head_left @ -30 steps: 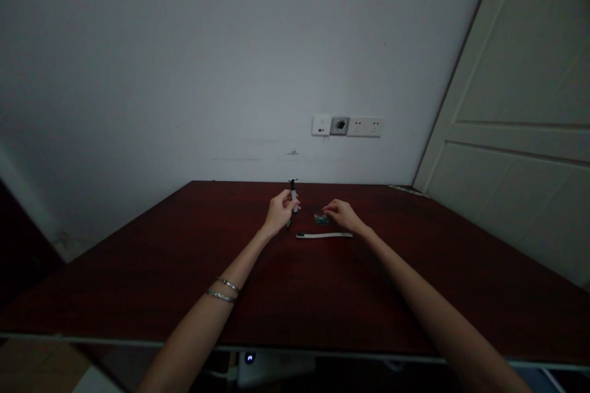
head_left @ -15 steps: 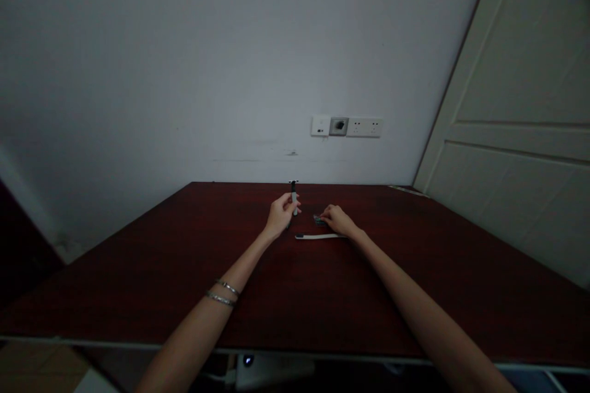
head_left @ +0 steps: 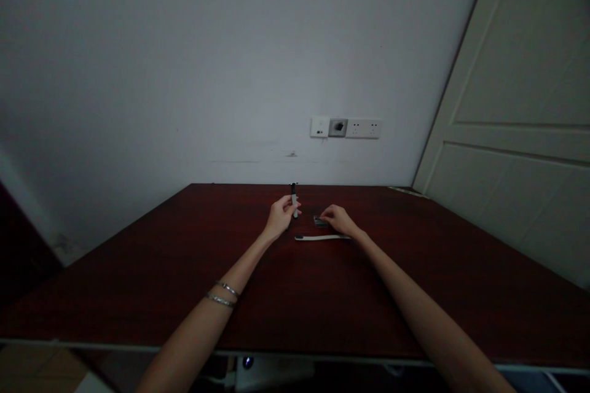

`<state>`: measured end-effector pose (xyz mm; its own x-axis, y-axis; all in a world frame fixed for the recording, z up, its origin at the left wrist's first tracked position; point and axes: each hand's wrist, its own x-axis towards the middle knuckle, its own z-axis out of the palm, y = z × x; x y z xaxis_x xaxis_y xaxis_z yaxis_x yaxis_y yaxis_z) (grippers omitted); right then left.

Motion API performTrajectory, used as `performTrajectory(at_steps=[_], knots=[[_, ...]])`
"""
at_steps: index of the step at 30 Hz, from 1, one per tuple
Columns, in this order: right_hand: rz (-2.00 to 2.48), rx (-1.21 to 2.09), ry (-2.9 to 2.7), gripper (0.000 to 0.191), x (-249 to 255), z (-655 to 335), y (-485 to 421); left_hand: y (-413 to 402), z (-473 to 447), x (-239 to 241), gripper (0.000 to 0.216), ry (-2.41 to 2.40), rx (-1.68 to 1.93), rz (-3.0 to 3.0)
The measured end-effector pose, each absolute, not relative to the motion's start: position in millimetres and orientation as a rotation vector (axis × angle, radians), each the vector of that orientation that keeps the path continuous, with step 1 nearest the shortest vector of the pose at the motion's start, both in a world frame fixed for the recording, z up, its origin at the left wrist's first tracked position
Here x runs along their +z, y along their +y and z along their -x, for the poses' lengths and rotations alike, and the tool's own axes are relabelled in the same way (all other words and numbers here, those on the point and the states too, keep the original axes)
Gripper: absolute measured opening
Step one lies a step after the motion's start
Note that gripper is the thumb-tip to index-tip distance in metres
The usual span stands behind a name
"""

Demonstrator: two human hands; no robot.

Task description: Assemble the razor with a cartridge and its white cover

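My left hand (head_left: 279,218) is closed around a slim grey tool with a dark head (head_left: 294,193), held upright over the far middle of the dark red table (head_left: 295,295). Two thin bracelets ring my left forearm. My right hand (head_left: 338,220) rests on the table with its fingertips pinched on a small dark flat object (head_left: 319,221). A long white strip with a dark end (head_left: 320,237) lies flat just in front of my right hand, near its wrist.
A white wall stands behind the table, with a row of sockets (head_left: 345,128) above the far edge. A white panelled door (head_left: 520,135) is at the right. Below the table's near edge a device with a small light (head_left: 249,360) shows.
My right hand has slid left onto the small dark object and closed its fingertips on it. My left hand holds the tool almost still.
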<state>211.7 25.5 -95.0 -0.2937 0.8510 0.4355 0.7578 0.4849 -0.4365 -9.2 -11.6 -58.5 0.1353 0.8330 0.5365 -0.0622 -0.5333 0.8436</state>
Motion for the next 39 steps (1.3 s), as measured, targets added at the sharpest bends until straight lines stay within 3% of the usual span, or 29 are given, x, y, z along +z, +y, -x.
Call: performTrajectory(at_steps=[18, 39], knots=[[0.986, 0.569, -1.926, 0.027, -36, -187, -24, -19, 5, -55, 0.025, 0.752, 1.353, -1.63], [0.895, 0.346, -2.055, 0.023, -29, -178, -42, -24, 3, -50, 0.027, 0.747, 1.355, -1.676]])
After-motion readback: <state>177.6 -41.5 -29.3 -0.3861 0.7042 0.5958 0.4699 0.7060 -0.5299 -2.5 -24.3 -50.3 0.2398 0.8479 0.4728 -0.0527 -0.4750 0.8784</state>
